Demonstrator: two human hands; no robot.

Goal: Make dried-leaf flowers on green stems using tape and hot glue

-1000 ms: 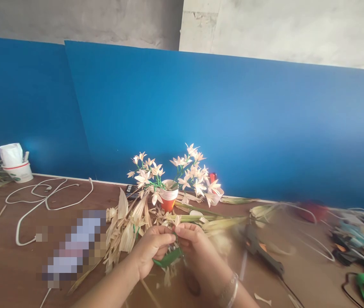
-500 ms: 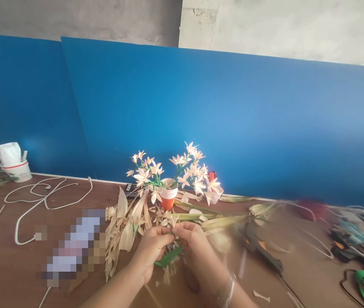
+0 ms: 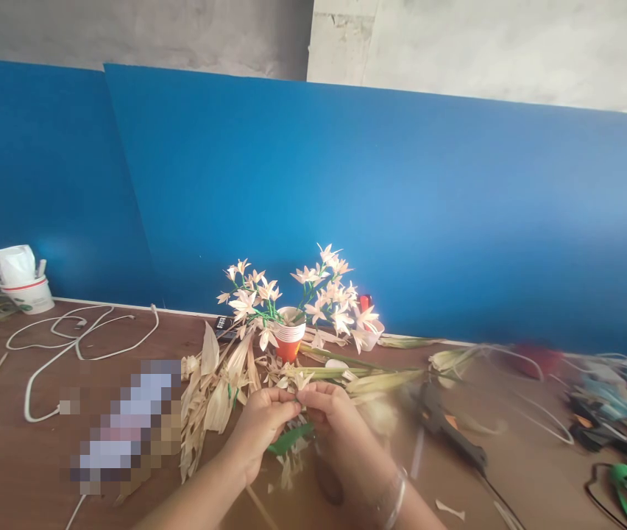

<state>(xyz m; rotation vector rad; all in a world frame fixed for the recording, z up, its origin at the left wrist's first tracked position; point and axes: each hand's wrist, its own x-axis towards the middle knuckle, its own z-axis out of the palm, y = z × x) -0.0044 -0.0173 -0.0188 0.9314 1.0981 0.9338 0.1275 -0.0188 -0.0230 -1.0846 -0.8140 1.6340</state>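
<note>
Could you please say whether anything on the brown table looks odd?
A pixelated, whitish patch left of the bare left hand looks odd, hiding whatever lies there. A looped white cable beside it and a pale scrap at lower right look untidy; nothing appears spilled.

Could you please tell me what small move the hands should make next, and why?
Probably wind the green strip around the base of the pale flower: the left hand and right hand meet in a pinch just below its petals, the strip's broad part hangs beneath them, and green-stemmed flowers stand behind.
</note>
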